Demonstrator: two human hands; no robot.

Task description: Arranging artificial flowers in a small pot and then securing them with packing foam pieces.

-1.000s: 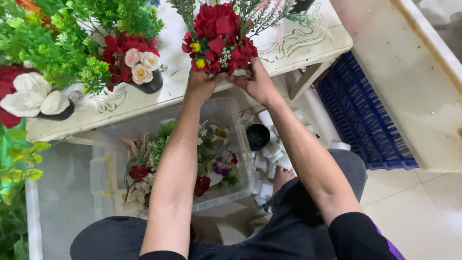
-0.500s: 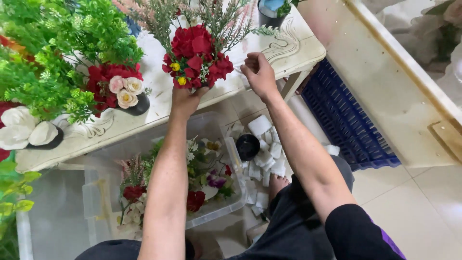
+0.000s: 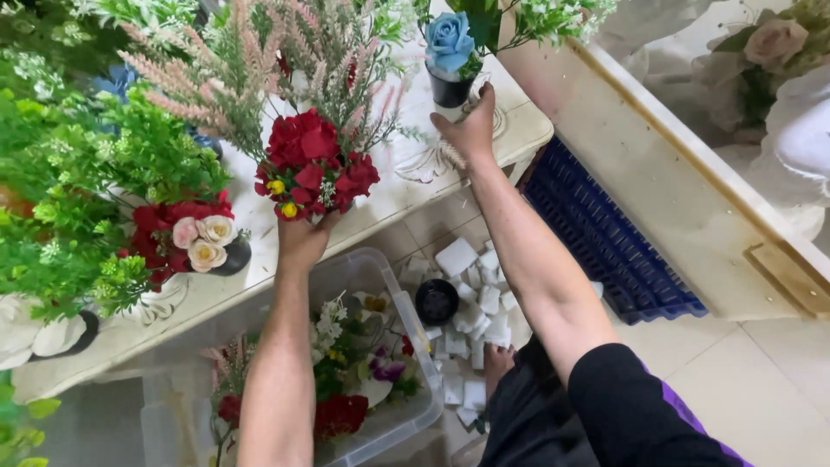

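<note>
A white table [image 3: 406,186] crowded with artificial flowers stands above a clear plastic bin [image 3: 406,320] of loose blooms. The left hand [image 3: 303,238], fingers closed, grips a red flower arrangement [image 3: 311,169] at the table's front edge. The right hand [image 3: 471,130], fingers spread, rests beside a small black pot [image 3: 450,91] holding a blue rose [image 3: 450,39].

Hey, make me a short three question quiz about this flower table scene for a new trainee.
1. True or false: the left hand holds the red flower arrangement.
2. The right hand rests beside which pot? A) black pot with a blue rose B) yellow pot with a sunflower C) white pot with a tulip
3. What lies in the clear plastic bin on the floor?

Key: 1 true; 2 A; 3 loose artificial flowers.
</note>
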